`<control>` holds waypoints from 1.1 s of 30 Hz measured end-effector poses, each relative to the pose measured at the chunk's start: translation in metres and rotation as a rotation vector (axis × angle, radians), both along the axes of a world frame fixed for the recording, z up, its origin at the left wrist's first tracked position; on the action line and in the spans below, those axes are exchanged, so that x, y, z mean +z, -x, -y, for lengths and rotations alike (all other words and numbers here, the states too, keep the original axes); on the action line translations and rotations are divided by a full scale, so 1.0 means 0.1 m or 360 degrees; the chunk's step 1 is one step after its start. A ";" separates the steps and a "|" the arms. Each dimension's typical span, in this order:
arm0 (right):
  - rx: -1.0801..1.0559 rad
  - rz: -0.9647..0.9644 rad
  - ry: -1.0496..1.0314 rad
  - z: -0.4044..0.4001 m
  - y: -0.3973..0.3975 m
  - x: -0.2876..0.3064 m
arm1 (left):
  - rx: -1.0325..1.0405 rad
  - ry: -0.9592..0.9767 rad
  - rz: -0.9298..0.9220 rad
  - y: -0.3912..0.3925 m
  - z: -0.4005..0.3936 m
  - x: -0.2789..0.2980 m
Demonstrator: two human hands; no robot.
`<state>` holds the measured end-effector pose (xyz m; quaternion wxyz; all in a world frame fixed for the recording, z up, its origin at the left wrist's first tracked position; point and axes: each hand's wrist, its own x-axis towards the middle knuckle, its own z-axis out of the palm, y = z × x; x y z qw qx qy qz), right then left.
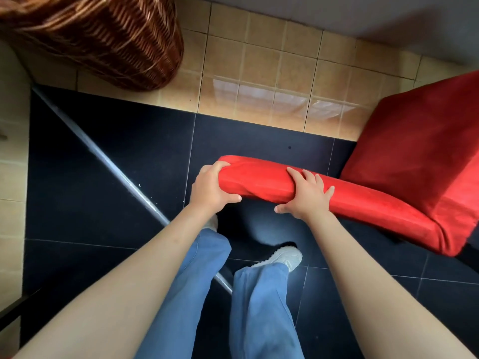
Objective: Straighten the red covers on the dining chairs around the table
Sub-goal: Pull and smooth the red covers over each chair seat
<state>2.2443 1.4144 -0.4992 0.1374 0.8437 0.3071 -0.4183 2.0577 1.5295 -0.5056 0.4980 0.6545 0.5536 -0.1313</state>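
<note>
A dining chair in a red cover stands at the right, seen from above. Its seat fills the upper right and the top of its backrest runs across the middle of the view. My left hand grips the backrest's left end, fingers over the far side and thumb on the near side. My right hand holds the backrest top a little further right, fingers spread over the red fabric, thumb underneath on the near side. The chair's legs are hidden.
A brown wicker basket stands at the top left on beige tiles. A thin metal bar runs diagonally across the dark floor tiles. My legs in blue trousers and white shoes are below.
</note>
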 end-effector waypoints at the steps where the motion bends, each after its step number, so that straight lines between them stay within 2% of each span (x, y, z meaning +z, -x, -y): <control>1: 0.0039 0.0007 -0.0018 0.01 -0.01 -0.03 | -0.0002 -0.0030 0.0019 0.02 0.01 -0.03; 7: 0.0300 0.0124 -0.0169 0.10 -0.06 -0.14 | -0.0036 -0.0188 0.0116 0.10 0.08 -0.16; 14: 0.0443 0.0242 -0.0337 0.15 -0.06 -0.23 | -0.0198 -0.0400 0.0070 0.14 0.05 -0.21; 25: 0.0449 0.0218 -0.0402 0.16 -0.05 -0.23 | -0.0427 -0.0470 0.0128 0.18 -0.04 -0.28; 33: 0.0381 0.0250 -0.0560 0.18 -0.03 -0.15 | -0.0372 -0.0440 0.0233 0.18 -0.06 -0.26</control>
